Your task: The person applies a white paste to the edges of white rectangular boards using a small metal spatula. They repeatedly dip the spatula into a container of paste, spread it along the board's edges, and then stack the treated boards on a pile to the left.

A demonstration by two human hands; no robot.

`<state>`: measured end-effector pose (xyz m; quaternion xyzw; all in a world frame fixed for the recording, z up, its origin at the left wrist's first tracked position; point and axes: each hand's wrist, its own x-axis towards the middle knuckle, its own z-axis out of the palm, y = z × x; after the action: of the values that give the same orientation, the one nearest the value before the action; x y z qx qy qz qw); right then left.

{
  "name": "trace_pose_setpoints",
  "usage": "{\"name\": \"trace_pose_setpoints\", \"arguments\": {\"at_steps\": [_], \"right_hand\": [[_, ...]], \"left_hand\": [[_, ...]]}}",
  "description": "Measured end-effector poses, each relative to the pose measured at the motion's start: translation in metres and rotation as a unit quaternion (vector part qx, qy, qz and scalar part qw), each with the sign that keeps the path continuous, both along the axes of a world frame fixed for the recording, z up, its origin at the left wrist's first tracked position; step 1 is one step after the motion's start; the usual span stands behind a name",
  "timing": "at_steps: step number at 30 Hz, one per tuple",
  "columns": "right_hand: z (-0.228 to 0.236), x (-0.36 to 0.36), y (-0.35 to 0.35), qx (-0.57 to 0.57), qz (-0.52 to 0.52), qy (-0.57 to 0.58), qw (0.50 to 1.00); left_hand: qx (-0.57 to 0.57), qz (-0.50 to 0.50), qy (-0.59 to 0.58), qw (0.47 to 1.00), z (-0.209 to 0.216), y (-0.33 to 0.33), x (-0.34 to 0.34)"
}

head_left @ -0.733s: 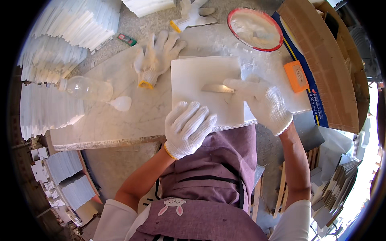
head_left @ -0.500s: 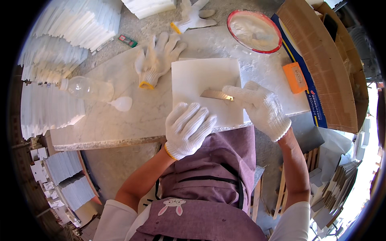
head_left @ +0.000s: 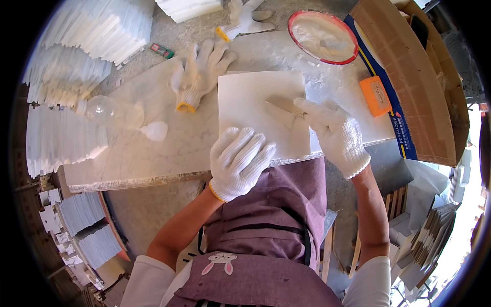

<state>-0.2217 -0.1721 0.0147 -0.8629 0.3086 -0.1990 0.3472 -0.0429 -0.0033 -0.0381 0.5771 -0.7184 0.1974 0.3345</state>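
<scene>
A square white tile (head_left: 261,97) lies on the marble slab before me, with what seems to be another sheet's edge just beneath it. My left hand (head_left: 242,162), in a white knit glove, rests over the tile's near left corner with its fingers close together and bent; the thumb is hidden. At the tile's right side my right hand (head_left: 335,135), gloved too, is closed around a thin metal scraper blade (head_left: 282,109). The blade tilts over the tile face, pointing up and left; whether its edge touches is unclear.
Spare gloves (head_left: 200,74), a clear squeeze bottle (head_left: 115,113) and a red-rimmed dish of white paste (head_left: 325,38) lie on the marble slab (head_left: 148,153). An orange box (head_left: 375,96) stands by a cardboard carton (head_left: 409,77). Stacked white tiles (head_left: 97,25) rise at far left.
My right hand has drawn slightly right and tilted the blade, which now shows narrower and nearer the tile's right edge. My left hand stays in place.
</scene>
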Motion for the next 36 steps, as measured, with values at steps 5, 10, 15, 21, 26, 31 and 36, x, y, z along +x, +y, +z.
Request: {"name": "trace_pose_setpoints", "arguments": {"at_steps": [5,10,15,21,26,31,36], "right_hand": [[0.007,-0.007,0.022,-0.005,0.031,0.022,0.999],[0.006,-0.004,0.001,-0.035,0.017,0.008,0.999],[0.008,-0.007,0.003,-0.019,0.066,0.010,0.998],[-0.001,0.000,-0.007,-0.025,0.063,-0.042,0.997],[0.014,-0.021,0.020,0.029,0.094,0.042,0.994],[0.002,-0.073,0.061,0.248,0.066,-0.033,0.966],[-0.010,-0.089,0.129,0.540,-0.024,-0.148,0.828]], "left_hand": [[0.002,0.021,0.000,1.000,0.000,0.002,-0.003],[0.011,0.033,0.002,0.999,0.005,0.002,-0.004],[0.017,0.022,0.006,1.000,0.005,0.004,-0.003],[0.020,0.002,0.012,1.000,0.007,0.004,-0.002],[0.059,-0.030,0.097,0.993,0.030,0.008,0.000],[0.095,-0.041,0.200,0.974,0.051,0.011,0.022],[0.242,-0.006,0.034,0.970,0.083,-0.025,0.032]]}}
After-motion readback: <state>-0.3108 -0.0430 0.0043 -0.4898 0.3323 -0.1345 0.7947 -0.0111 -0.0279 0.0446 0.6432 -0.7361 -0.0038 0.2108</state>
